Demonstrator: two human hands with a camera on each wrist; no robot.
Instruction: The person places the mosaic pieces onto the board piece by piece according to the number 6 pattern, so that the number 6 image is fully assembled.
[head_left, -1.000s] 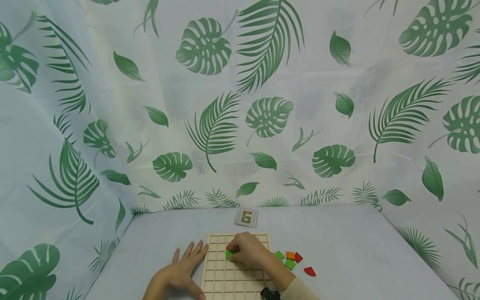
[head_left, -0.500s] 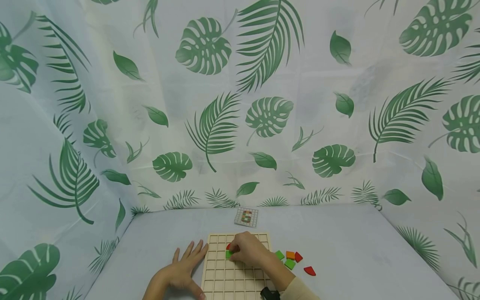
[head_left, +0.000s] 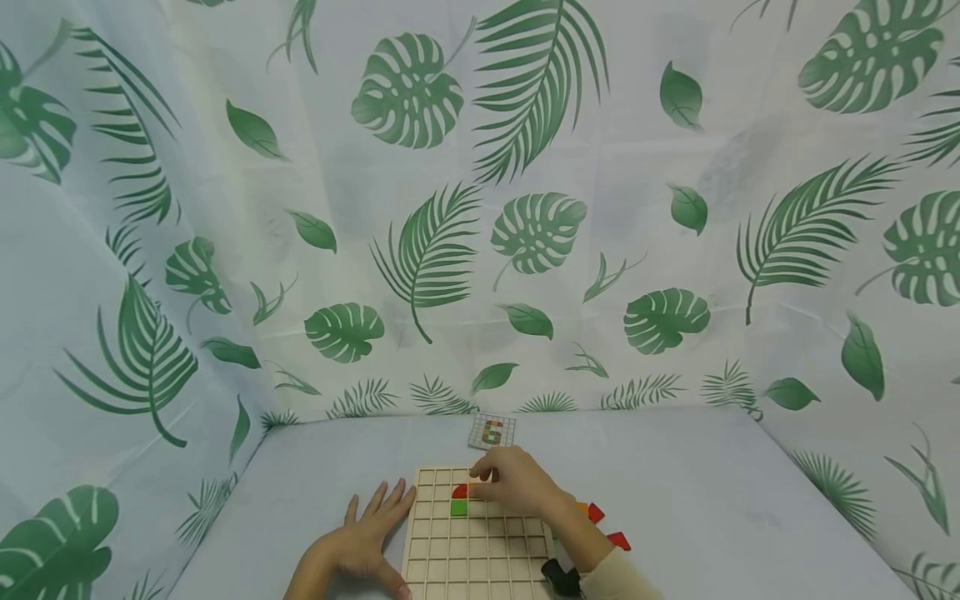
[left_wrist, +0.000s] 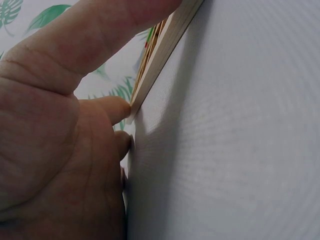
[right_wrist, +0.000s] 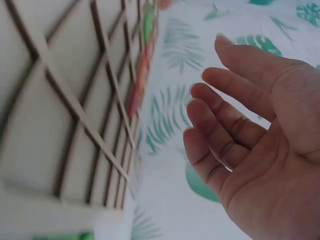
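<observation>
A wooden grid board (head_left: 438, 550) lies on the table. In the head view a red quarter-round piece (head_left: 461, 492) and a green square piece (head_left: 459, 507) sit in its cells. The right wrist view shows red and orange pieces (right_wrist: 141, 80) in a line beyond the green one (right_wrist: 148, 22). My right hand (head_left: 517, 483) hovers over the board's upper part, fingers loosely bent and holding nothing; it hides some cells. My left hand (head_left: 362, 542) lies spread at the board's left side, with thumb and a fingertip (left_wrist: 120, 107) touching the edge.
A small pattern card (head_left: 492, 431) lies behind the board. To the right are a loose orange piece (head_left: 582, 509) and red pieces (head_left: 618, 541), partly behind the right forearm. A leaf-print cloth (head_left: 450, 375) hangs around the table.
My right hand has drawn back from the red and green pieces, moving right and slightly up and uncovering them. The forearm now hides the loose green pieces. The left hand stays in place.
</observation>
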